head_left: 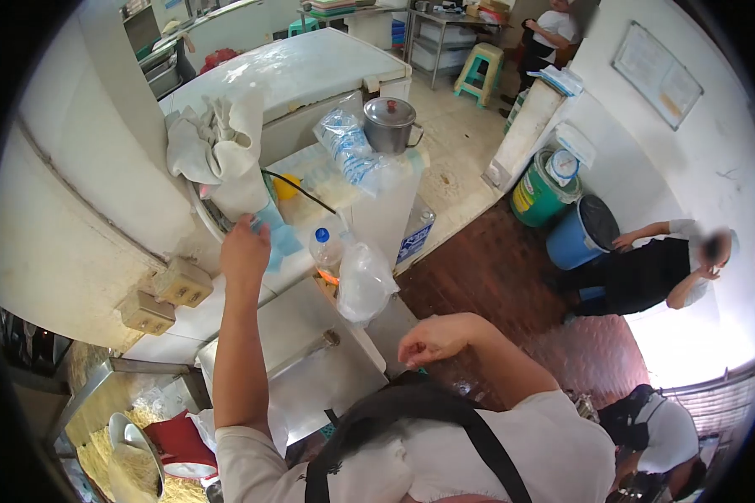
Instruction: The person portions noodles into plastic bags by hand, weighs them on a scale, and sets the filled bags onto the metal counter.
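My left hand (245, 247) reaches forward to the counter, its fingers pinched together at the edge of a light-blue sheet (281, 243). Whether that sheet or something small is between the fingertips is hidden. Just beyond stands a bundle of whitish cloth (235, 142). To the right of the sheet are a clear bottle with a blue cap (322, 236) and a bulging clear plastic bag (366, 283). Close to my body, my right hand (434, 339) hangs in the air with loosely curled fingers and nothing visible in them.
A lidded metal pot (389, 124) and a blue-printed plastic pack (346, 144) sit ahead, before a white chest freezer (310, 63). A steel surface (310, 377) lies below me. At right, a person (646, 277) stands beside a blue barrel (577, 239) and green bucket (535, 197).
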`<state>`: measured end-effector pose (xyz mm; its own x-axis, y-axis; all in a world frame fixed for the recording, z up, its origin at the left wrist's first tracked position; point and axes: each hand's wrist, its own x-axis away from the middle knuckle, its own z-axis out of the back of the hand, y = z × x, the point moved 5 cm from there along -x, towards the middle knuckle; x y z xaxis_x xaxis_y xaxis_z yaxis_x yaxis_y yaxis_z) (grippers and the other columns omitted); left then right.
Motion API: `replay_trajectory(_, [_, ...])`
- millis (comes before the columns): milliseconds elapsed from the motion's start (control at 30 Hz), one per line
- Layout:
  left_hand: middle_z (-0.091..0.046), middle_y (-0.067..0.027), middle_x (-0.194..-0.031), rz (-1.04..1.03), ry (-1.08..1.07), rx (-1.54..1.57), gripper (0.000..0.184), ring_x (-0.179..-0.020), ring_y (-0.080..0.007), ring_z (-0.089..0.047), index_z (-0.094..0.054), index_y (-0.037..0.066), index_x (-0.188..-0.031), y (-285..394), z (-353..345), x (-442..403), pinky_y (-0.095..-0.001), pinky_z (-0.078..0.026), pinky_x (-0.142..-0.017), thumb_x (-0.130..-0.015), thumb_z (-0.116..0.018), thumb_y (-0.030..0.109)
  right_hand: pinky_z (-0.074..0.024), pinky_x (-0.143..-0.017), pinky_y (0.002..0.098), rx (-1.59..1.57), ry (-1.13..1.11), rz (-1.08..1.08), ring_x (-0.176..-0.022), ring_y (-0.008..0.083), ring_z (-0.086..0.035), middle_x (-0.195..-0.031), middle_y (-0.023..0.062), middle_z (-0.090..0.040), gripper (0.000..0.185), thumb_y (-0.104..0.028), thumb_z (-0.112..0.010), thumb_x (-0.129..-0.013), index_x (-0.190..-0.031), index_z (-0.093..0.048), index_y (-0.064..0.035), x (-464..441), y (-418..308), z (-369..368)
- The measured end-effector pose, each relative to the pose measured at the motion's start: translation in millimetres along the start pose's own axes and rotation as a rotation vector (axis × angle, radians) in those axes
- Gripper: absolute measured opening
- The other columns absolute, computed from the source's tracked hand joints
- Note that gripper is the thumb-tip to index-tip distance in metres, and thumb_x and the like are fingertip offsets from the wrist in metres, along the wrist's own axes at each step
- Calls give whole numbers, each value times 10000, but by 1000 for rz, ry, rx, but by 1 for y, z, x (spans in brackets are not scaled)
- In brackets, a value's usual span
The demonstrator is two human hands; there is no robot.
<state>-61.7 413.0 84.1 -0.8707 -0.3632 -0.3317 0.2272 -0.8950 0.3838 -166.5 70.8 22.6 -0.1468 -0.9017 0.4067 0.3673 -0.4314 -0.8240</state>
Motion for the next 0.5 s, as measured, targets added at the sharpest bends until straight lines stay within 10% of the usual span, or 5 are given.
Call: replay_trajectory(500, [-563, -91, -634, -34, -23, 615, 392, -563, -183, -531, -633, 10, -1212, 89, 94, 158, -339, -449, -574, -886, -696, 217, -493, -769, 422, 201, 86, 55, -868, 316, -626, -925, 133, -651, 484, -385, -623, -943, -1286, -555, -50, 27, -31, -59])
